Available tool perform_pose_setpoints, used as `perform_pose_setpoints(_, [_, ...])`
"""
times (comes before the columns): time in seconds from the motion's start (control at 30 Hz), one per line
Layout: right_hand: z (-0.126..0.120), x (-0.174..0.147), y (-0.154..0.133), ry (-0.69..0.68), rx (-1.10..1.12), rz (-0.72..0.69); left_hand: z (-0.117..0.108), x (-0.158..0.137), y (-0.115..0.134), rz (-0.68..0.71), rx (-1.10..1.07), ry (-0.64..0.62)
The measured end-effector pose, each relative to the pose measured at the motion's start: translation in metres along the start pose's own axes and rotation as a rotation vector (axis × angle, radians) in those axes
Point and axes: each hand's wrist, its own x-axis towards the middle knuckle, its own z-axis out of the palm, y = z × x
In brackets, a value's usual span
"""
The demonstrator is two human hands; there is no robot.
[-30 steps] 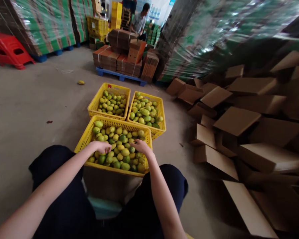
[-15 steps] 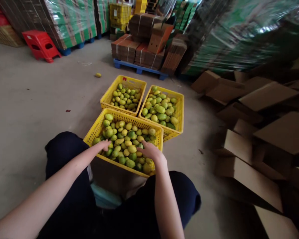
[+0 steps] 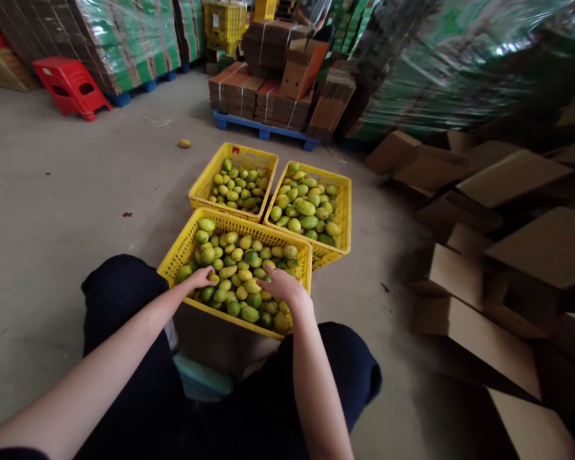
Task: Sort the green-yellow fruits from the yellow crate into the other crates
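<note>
A yellow plastic crate [image 3: 175, 255] full of green and yellow lemons [image 3: 227, 271] stands in front of my knees. My left hand [image 3: 202, 278] reaches over its left side, thumb and fingers around a yellowish lemon [image 3: 213, 279] among the others. Over the right half is my right hand [image 3: 283, 286], its thumb and fingers apart. Its thumb tip lies close to a yellow lemon [image 3: 252, 285]; whether they touch is hard to see. Behind stand two more yellow crates, the left one [image 3: 199, 190] and the right one [image 3: 344, 211], both holding similar lemons.
A single lemon [image 3: 184, 143] lies on the concrete floor beyond the crates. Open cardboard boxes [image 3: 489, 338] are heaped on the right. Bundled flat cartons sit on a blue pallet [image 3: 263, 131]. A red stool [image 3: 71, 88] is at far left. A person [image 3: 314, 13] is at the back.
My left hand's fingers have come around a lemon at the crate's left side. My right hand has shifted slightly left over the fruit. The whole view has moved a little.
</note>
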Motion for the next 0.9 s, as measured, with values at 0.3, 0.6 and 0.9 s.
perform_pose_setpoints(0.3, [0.015,0.014,-0.004,-0.019,-0.015,-0.019,-0.006,-0.005,-0.001,0.009,0.149,-0.015])
perform_pose_setpoints(0.6, [0.018,0.012,-0.006,-0.03,-0.027,-0.024,0.006,0.013,0.013,-0.137,0.258,-0.134])
perform_pose_setpoints(0.9, [0.017,0.005,-0.011,0.009,-0.046,-0.069,0.001,0.004,0.032,-0.097,0.278,-0.165])
